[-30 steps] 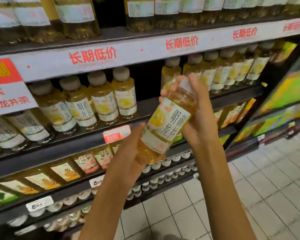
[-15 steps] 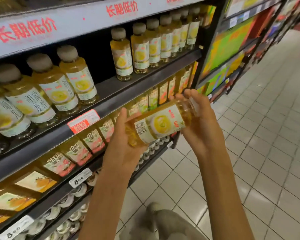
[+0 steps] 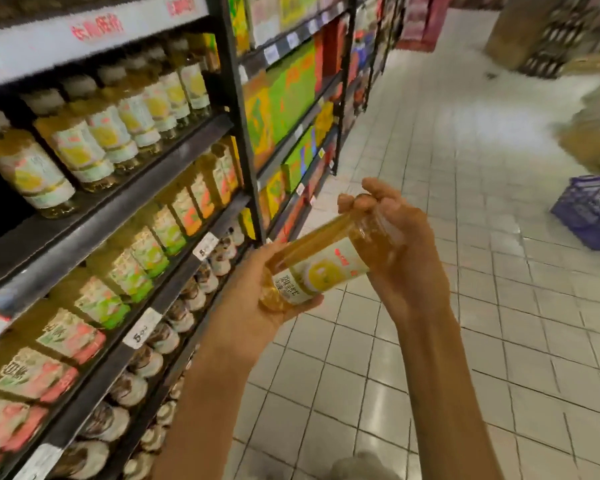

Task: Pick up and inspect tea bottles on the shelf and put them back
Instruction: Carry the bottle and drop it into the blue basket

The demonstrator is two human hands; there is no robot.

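Observation:
I hold one tea bottle (image 3: 323,268) of amber liquid with a white and yellow label, tilted almost flat in front of me over the tiled aisle. My left hand (image 3: 253,306) cups and grips its base from below. My right hand (image 3: 392,244) wraps its cap end, fingers curled over the top. A row of matching tea bottles (image 3: 101,136) stands on the dark shelf (image 3: 125,199) at upper left, apart from my hands.
Lower shelves carry boxed drinks (image 3: 146,254) and capped bottles (image 3: 174,317), with price tags (image 3: 142,327) on the rails. Bright cartons (image 3: 291,88) fill the bay beyond the black upright. A blue crate (image 3: 589,209) sits on the white tiled floor at right.
The view has swung right, away from the shelf toward the aisle. The bottle has tipped from near upright to almost flat, still held by both hands, and sits lower in view.

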